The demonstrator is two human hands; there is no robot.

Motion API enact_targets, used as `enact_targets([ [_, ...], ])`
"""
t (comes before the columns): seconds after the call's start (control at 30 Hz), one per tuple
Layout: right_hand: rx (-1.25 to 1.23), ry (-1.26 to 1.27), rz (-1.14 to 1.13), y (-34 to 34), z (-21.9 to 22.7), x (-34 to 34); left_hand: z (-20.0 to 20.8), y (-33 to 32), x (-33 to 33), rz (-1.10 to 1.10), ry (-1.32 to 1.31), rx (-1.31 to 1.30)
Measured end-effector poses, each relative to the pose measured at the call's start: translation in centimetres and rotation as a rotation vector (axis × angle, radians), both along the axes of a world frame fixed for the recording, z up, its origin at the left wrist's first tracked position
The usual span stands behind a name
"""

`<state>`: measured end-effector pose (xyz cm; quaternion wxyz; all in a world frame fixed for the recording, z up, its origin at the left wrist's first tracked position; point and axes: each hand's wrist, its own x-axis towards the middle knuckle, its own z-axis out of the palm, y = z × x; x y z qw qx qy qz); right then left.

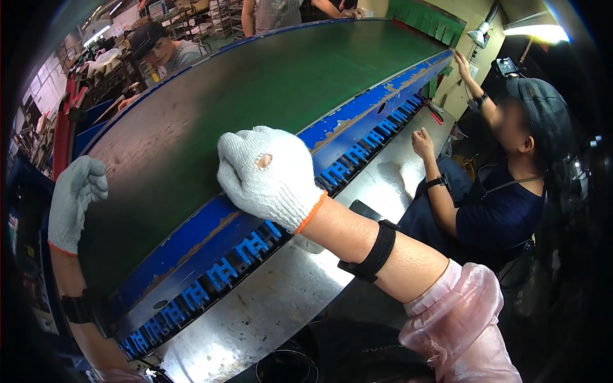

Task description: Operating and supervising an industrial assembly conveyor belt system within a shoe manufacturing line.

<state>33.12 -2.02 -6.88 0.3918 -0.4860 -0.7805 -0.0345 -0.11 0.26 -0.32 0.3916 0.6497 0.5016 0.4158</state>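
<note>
Both of my hands wear white knit gloves with orange cuffs. My right hand (265,172) is closed in a fist over the near edge of a long green conveyor belt (268,83). Its fingers curl away from view, so anything inside them is hidden; a small hole shows on the back of the glove. At the belt's left end, my left hand (78,199) is raised with its fingers loosely curled in, and nothing shows in it. The belt's blue metal frame (191,249) has chipped paint.
Blue brackets (223,274) line the frame above a shiny metal sheet (268,306). On the right, a co-worker in a dark cap (539,108) reaches to the belt's far end. Other people stand along the far side. A red-handled tool (436,115) lies near the green end guard (428,22).
</note>
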Motion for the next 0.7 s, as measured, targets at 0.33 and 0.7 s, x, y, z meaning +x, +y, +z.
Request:
enact_targets([
  [0.33,-0.044,-0.025,-0.016,-0.2,-0.1,0.2,-0.7,0.2,-0.2,0.033,-0.051,0.037],
  [0.7,-0.022,-0.010,0.000,0.0,-0.2,0.3,-1.1,1.5,-1.3,0.024,-0.252,0.025],
])
